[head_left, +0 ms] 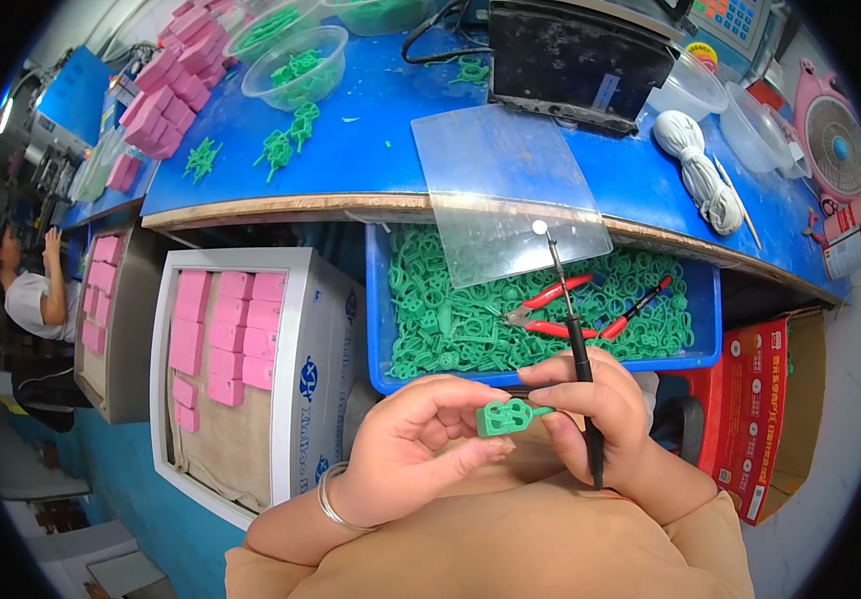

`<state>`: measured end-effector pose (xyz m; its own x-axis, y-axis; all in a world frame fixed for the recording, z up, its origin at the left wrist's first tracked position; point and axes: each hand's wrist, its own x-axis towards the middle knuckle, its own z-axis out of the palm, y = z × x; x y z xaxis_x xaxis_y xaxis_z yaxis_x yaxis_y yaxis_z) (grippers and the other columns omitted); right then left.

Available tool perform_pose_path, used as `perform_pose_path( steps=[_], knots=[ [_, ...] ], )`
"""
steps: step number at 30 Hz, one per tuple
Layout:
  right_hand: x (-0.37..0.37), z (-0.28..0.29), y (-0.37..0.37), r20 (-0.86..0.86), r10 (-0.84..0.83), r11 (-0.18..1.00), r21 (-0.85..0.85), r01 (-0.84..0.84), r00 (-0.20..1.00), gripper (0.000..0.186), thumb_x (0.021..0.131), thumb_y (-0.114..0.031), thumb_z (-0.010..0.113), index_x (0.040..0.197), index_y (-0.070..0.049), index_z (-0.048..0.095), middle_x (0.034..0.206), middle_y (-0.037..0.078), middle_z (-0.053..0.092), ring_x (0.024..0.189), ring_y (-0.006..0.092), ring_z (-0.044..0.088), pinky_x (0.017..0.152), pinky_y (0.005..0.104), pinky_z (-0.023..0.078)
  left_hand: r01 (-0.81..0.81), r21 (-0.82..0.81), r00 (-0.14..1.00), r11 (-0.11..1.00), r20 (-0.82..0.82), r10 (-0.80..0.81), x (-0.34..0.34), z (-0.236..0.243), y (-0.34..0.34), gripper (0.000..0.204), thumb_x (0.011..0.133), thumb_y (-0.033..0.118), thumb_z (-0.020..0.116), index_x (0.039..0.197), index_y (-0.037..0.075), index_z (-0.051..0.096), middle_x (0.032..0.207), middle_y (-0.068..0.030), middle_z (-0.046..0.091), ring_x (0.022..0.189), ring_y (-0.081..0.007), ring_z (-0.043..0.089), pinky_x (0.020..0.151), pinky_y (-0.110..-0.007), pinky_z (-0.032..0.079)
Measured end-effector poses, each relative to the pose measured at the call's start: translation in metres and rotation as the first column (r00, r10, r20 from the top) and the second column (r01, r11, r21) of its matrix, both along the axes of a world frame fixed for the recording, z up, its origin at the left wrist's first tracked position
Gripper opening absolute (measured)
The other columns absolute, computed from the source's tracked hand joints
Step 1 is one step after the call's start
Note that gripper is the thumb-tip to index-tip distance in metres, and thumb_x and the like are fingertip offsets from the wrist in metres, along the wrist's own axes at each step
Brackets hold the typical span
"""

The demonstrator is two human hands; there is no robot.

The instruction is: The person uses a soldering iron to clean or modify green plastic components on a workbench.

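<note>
My left hand [415, 439] is closed, pinching a small green openwork piece [506, 417] that looks like wax, with a short stem pointing right. My right hand [600, 404] grips a soldering-iron-like pen [579, 359] with a black handle, and its fingertips meet the stem of the green piece. The pen's thin metal tip points up and away, over a clear plastic sheet [510, 190] near a small white spot. Below the sheet, a blue tray [378, 329] is filled with many similar green pieces. Red-handled cutters [550, 309] lie on them, beside a red-and-black tool [636, 307].
A blue workbench [370, 130] carries clear bowls [295, 70], pink blocks [166, 90], a dark box-shaped machine [580, 65] and a bundle of white cord [695, 170]. A framed tray [290, 399] of pink blocks stands left, a red carton [750, 429] right. Another person [36, 290] sits far left.
</note>
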<state>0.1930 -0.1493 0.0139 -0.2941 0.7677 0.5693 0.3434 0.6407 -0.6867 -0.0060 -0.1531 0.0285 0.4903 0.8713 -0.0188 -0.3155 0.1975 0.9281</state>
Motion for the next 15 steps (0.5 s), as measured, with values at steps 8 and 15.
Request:
perform_pose_path(
  steps=[8, 15],
  knots=[
    [-0.0001, 0.0, 0.0024, 0.013, 0.007, 1.0, -0.024, -0.007, 1.0, 0.028, 0.066, -0.001, 0.064, 0.093, -0.002, 0.059, 0.091, 0.013, 0.062, 0.077, 0.0271, 0.059, 0.07, 0.0359, 0.045, 0.048, -0.157, 0.998, 0.986, 0.047, -0.041, -0.0062, -0.0026, -0.0018, 0.021, 0.084, 0.011, 0.059, 0.096, -0.002, 0.047, 0.093, -0.0151, 0.054, 0.083, -0.0253, 0.06, 0.071, -0.037, 0.052],
    [0.0044, -0.0067, -0.0026, -0.256, -0.025, 0.997, 0.067, 0.043, 0.966, 0.051, 0.093, -0.04, 0.031, 0.12, 0.003, 0.041, 0.104, 0.019, 0.049, 0.075, 0.022, 0.058, 0.071, 0.0328, 0.046, 0.005, -0.33, 0.984, 0.944, 0.169, 0.053, -0.0051, -0.003, 0.0009, 0.021, 0.083, 0.014, 0.061, 0.092, 0.002, 0.047, 0.096, -0.0158, 0.056, 0.081, -0.0264, 0.06, 0.066, -0.035, 0.051]
  ],
)
